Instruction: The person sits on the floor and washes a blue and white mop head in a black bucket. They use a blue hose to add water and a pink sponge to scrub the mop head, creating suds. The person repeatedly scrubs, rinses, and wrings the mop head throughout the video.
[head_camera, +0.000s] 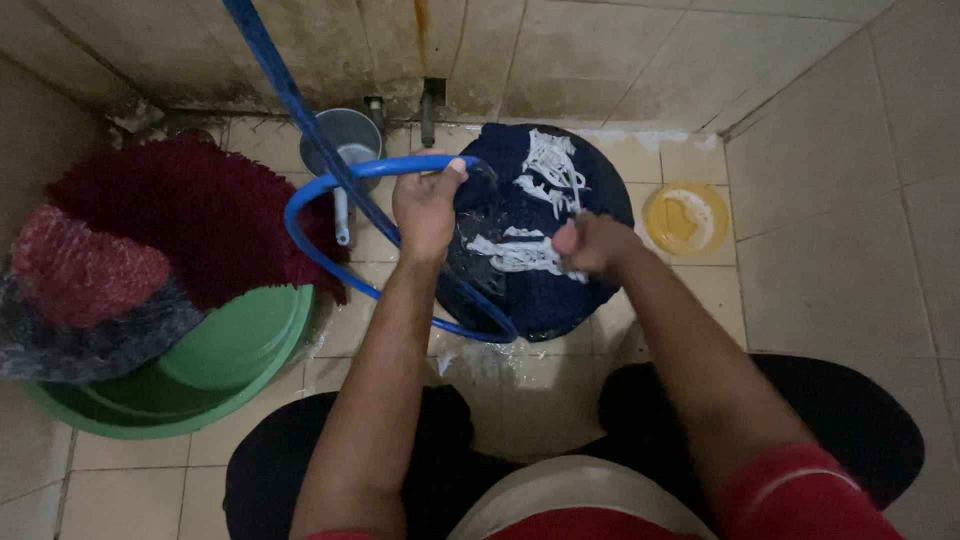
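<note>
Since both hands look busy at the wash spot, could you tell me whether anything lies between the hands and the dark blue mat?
Nothing visible does. The right hand rests directly on the dark blue mat, and the left hand holds the blue hose at its edge.

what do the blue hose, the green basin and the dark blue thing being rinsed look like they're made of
Blue hose: flexible plastic or rubber, smooth; it bends in a loop. Green basin: moulded plastic, with a glossy, even rim. Dark blue mat: textile, apparently pile fabric, wet, with white patterning.
</note>
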